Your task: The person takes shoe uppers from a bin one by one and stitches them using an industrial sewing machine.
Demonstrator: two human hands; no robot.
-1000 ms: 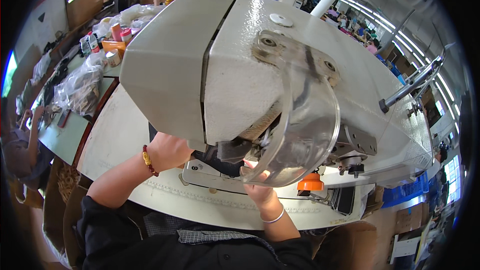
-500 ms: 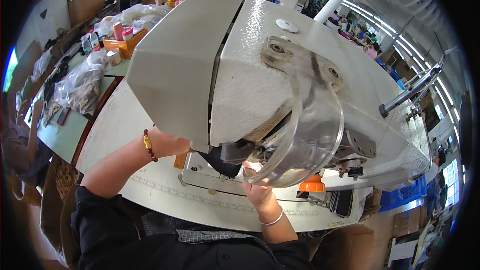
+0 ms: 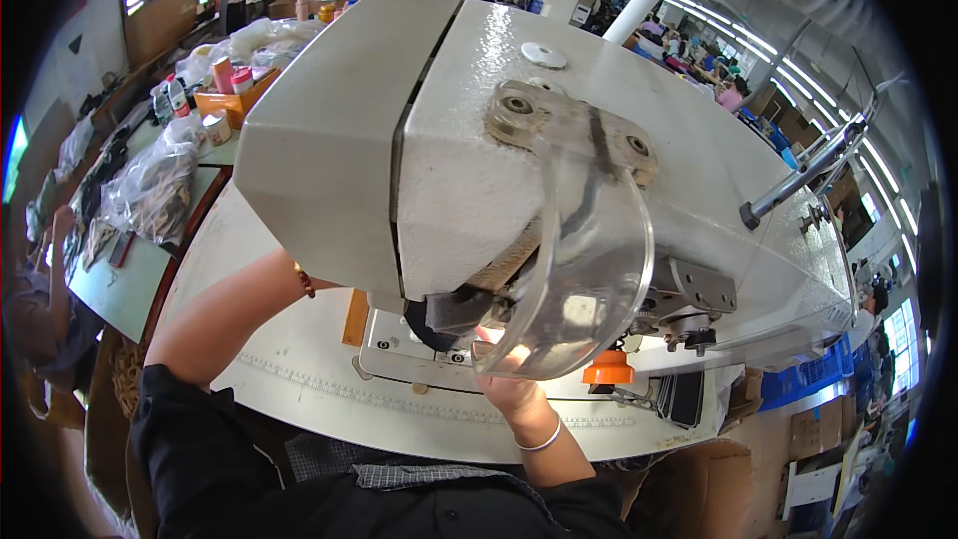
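Observation:
A large pale sewing machine head (image 3: 329,130) fills the middle, with a curved clear guard (image 3: 589,250) at its front. My right hand (image 3: 511,391) is bent upward under the guard beside the lit needle area. Its fingers look closed, but glare and the guard hide what is between them. My left forearm (image 3: 235,314), with a beaded bracelet at the wrist, reaches behind the machine head, which covers the left hand. Between the hands, a dark curved piece (image 3: 427,327), perhaps cloth, shows by the metal needle plate (image 3: 384,349). An orange knob (image 3: 608,368) sits right of my right hand.
A ruler strip (image 3: 329,386) runs along the front of the white machine table (image 3: 269,354). At left, a side table holds a plastic bag (image 3: 150,185) and an orange box (image 3: 225,105). Another person's arm (image 3: 62,260) is at far left. A blue crate (image 3: 803,379) stands at right.
My left hand has gone farther behind the machine head, so its back is now hidden. Less of the dark piece shows. My right hand stays near the needle area; the view has shifted slightly.

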